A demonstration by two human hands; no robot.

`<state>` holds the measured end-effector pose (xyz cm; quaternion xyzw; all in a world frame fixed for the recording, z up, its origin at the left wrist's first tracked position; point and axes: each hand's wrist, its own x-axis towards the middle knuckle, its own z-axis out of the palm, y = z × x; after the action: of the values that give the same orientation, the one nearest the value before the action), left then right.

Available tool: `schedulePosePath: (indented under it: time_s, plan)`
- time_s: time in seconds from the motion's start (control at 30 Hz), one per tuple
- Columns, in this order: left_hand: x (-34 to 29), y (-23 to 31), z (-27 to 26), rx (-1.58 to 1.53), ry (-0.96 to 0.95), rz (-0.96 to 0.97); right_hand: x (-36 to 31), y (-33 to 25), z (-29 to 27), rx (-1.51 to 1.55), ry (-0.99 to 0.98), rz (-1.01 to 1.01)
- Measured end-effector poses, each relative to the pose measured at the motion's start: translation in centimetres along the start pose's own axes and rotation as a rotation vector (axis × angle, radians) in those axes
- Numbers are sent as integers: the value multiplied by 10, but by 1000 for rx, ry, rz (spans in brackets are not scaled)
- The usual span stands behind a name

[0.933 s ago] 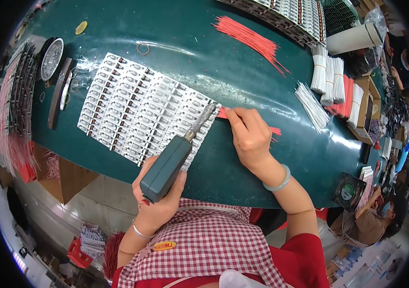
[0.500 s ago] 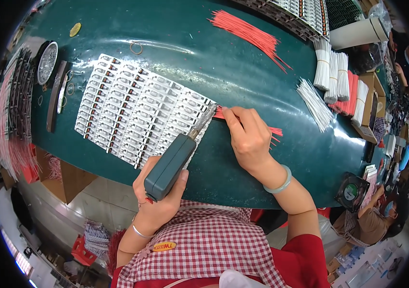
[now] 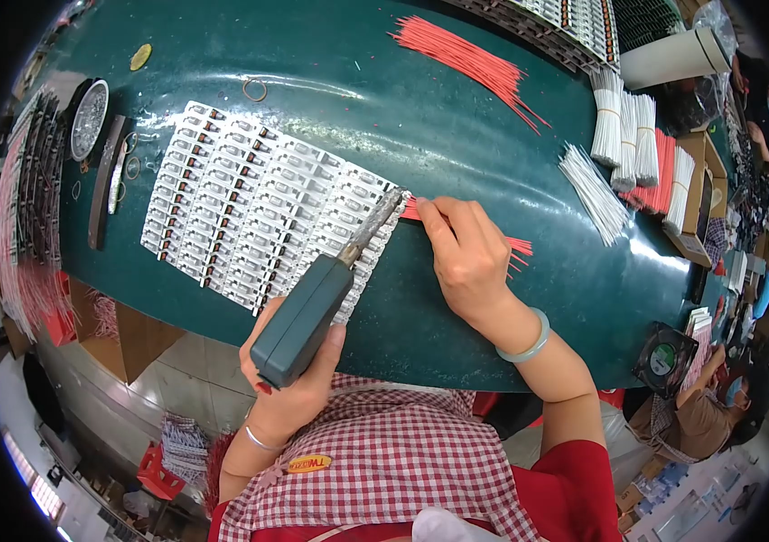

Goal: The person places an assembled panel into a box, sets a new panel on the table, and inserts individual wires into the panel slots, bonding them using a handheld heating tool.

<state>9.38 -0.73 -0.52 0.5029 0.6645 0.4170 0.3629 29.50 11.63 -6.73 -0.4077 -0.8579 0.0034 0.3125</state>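
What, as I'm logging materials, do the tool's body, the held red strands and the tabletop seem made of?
Tool body: probably matte plastic, from its dull green casing. Red strands: perhaps plastic-coated wire, thin and evenly coloured; core unclear. Tabletop: glossy green coating or sheet, given bright reflections.

A red-and-white checked cloth apron [image 3: 393, 479] covers the front, bearing a small yellow oval badge [image 3: 309, 463] with red markings. Beneath it is a bright red short-sleeved top [image 3: 572, 483]. A thin, silver-coloured bangle [image 3: 262, 442] circles the left wrist; a thicker, smooth, pale green ring-shaped bangle [image 3: 527, 341] the right.
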Motion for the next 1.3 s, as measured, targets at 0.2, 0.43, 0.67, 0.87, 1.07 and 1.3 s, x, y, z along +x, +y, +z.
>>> schedulePosePath:
  time_s: [0.2,0.43,0.67,0.87,1.07,1.3]
  plan:
    - [-11,-3,-2,-70,117,-30,-1,0,0,-11,1,-4]
    - [-5,5,-3,-36,38,-50,-2,0,2,-33,6,-12]
    - [7,7,7,-63,11,-14,-1,0,1,-34,20,-12]
    - [7,10,10,-71,3,-54,-2,-1,1,-53,35,-15]
    - [4,-1,4,-55,28,-40,0,-1,4,-70,23,-16]
    - [29,18,-75,-487,474,177,7,-6,2,-44,10,-8]
